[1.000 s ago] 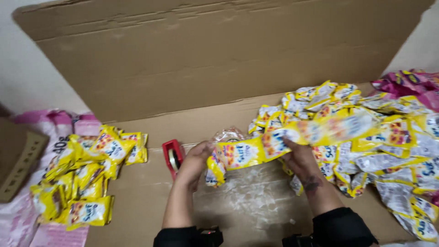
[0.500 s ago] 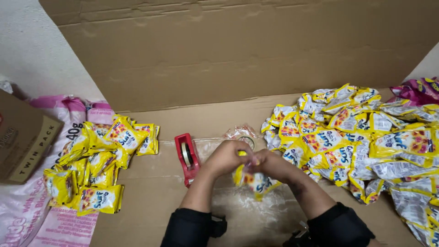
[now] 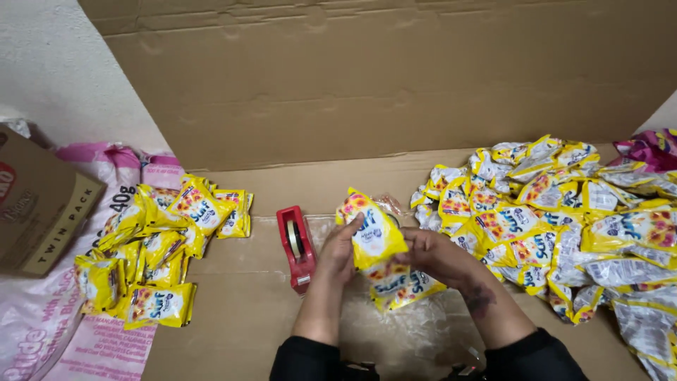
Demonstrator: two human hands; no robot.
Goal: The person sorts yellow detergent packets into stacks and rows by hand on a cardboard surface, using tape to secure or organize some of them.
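Both hands grip a strip of yellow sachets, folded into a stack over a clear plastic bag on the cardboard. My left hand holds the stack's left side, thumb on the top sachet. My right hand holds its right side. A red tape dispenser stands just left of my left hand. A big loose pile of yellow and white sachets lies to the right.
A pile of bundled yellow sachets lies at the left on a pink plastic sack. A brown cardboard box sits at the far left. A tall cardboard sheet stands behind the flat cardboard work surface.
A second ago my hands held the sachet strip stretched out sideways. They have come together and folded it into a stack in front of me.
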